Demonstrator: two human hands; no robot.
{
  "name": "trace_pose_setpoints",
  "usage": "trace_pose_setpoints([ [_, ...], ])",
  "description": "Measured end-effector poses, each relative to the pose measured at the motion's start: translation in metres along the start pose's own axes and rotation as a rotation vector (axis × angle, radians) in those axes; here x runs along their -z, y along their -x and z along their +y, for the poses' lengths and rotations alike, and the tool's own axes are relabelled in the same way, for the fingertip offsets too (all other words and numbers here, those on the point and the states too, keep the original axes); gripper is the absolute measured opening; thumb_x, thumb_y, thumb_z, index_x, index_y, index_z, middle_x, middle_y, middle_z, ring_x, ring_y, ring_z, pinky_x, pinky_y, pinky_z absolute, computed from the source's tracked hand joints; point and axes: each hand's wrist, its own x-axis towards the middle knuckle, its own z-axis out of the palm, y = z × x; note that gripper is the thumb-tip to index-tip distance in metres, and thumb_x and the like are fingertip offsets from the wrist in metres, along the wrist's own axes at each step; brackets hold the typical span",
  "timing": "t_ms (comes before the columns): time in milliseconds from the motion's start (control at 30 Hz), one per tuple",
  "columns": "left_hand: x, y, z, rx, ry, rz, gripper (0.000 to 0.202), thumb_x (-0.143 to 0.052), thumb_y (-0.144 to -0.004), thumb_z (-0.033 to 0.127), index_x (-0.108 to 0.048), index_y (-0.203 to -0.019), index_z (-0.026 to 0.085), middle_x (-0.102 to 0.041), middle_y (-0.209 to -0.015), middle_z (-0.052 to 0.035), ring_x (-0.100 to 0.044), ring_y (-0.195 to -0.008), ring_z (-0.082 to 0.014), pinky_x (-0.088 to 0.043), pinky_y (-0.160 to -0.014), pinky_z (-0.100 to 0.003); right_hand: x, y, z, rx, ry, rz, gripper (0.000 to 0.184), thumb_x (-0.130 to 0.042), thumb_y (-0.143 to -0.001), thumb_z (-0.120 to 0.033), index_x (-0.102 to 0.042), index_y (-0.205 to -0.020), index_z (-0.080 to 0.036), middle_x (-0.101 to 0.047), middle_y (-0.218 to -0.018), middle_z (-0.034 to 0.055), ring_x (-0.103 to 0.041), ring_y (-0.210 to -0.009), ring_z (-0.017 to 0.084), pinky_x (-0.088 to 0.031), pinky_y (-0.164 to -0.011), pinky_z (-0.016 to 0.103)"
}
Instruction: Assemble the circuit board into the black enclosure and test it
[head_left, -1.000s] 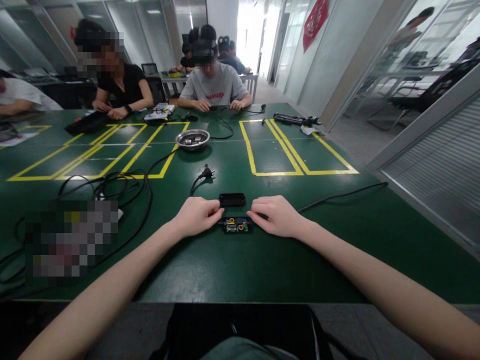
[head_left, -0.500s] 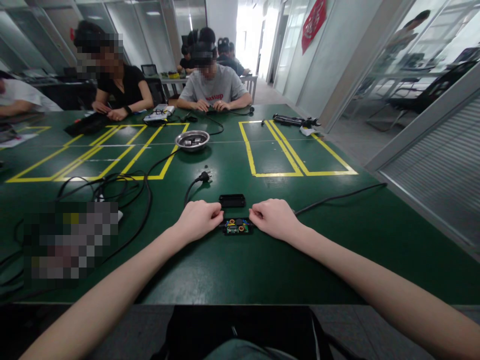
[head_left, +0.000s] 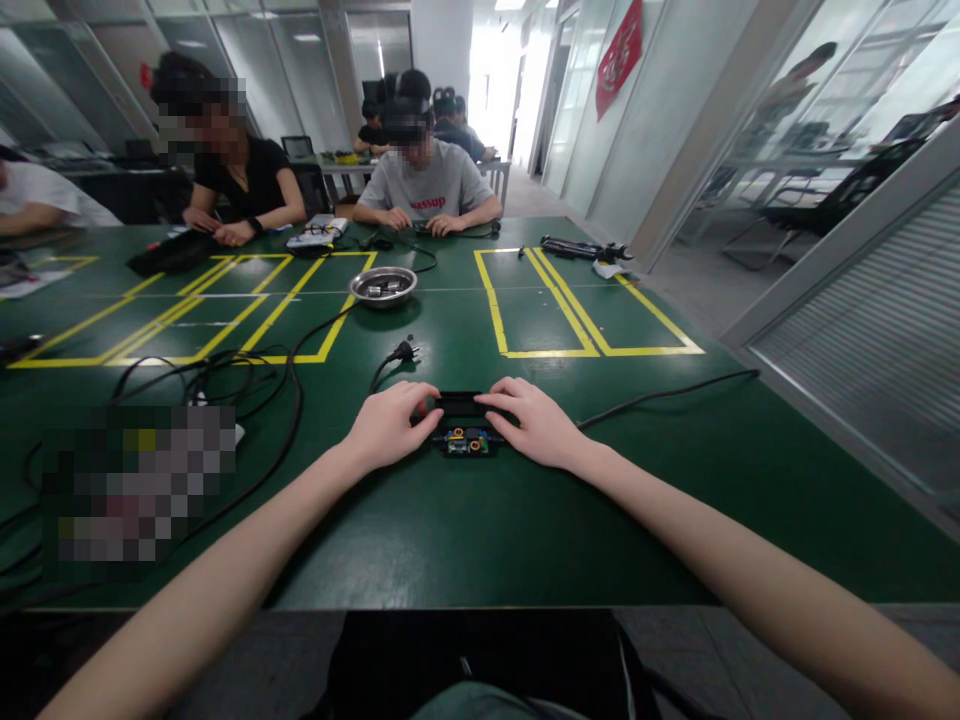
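Note:
A small open black adapter case [head_left: 465,441], its green circuit board and orange coils showing, lies on the green table [head_left: 480,520] in front of me. Just behind it lies its black cover [head_left: 459,404]. My left hand [head_left: 390,422] reaches to the cover's left end, fingers curled against it. My right hand [head_left: 529,420] lies over the cover's right end with fingers stretched on top of it. Both hands flank the open case. A black cable runs right from under my right hand.
A black plug [head_left: 403,351] and cord lie behind my left hand. Tangled black cables [head_left: 225,375] sit at left. A metal bowl [head_left: 383,285] stands mid-table among yellow tape outlines [head_left: 570,315]. Other people sit working at the far edge; a black tool [head_left: 577,247] lies far right.
Both hands have moved forward from the ends of the open case to the black cover behind it and now touch its two ends.

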Motion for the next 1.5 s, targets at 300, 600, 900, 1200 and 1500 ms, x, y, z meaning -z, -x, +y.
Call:
trace_pose_setpoints([
  [300, -0.003, 0.005, 0.0, -0.271, 0.129, -0.087, 0.043, -0.083, -0.08, 0.048, -0.07, -0.11, 0.02, -0.065, -0.105, -0.007, -0.066, -0.095, -0.0241, -0.056, -0.085, -0.038, 0.008, 0.003, 0.009, 0.03, -0.284, -0.052, 0.008, -0.065, -0.094, -0.02, -0.073, -0.094, -0.02, -0.065, -0.108, 0.0085, -0.065, -0.103, 0.023, -0.054, -0.098, 0.044],
  [600, -0.01, 0.008, -0.003, -0.251, 0.37, 0.007, 0.048, -0.088, -0.074, 0.039, -0.062, -0.111, 0.022, -0.052, -0.135, -0.0127, -0.064, -0.112, -0.0266, -0.06, -0.092, -0.042, 0.011, 0.005, 0.0, -0.133, -0.642, -0.036, 0.023, -0.069, -0.085, -0.019, -0.068, -0.108, -0.022, -0.057, -0.116, 0.0055, -0.066, -0.088, 0.015, -0.062, -0.08, 0.035],
  [900, -0.013, 0.007, -0.005, -0.224, 0.427, -0.04, 0.083, -0.087, -0.076, 0.036, -0.046, -0.147, 0.026, -0.06, -0.129, -0.0097, -0.064, -0.097, -0.0218, -0.059, -0.088, -0.039, 0.005, 0.002, 0.001, -0.264, -0.657, -0.088, 0.039, -0.069, -0.084, -0.019, -0.074, -0.122, -0.02, -0.074, -0.095, 0.0041, -0.068, -0.08, 0.017, -0.062, -0.08, 0.037],
  [1200, -0.008, 0.007, 0.0, -0.225, 0.428, -0.071, 0.069, -0.084, -0.079, 0.035, -0.054, -0.139, 0.023, -0.064, -0.113, -0.0063, -0.064, -0.088, -0.0192, -0.057, -0.084, -0.035, 0.009, 0.003, -0.005, -0.152, -0.627, -0.073, 0.033, -0.067, -0.086, -0.019, -0.073, -0.118, -0.02, -0.077, -0.111, 0.007, -0.072, -0.092, 0.019, -0.061, -0.09, 0.039],
  [1500, -0.007, 0.007, 0.003, -0.188, 0.358, -0.086, 0.039, -0.084, -0.076, 0.035, -0.062, -0.105, 0.021, -0.069, -0.095, -0.0015, -0.067, -0.083, -0.0194, -0.054, -0.077, -0.031, 0.023, 0.005, -0.011, 0.163, -0.523, -0.143, 0.018, -0.069, -0.088, -0.022, -0.068, -0.106, -0.021, -0.068, -0.112, 0.0094, -0.067, -0.101, 0.022, -0.058, -0.09, 0.04],
])
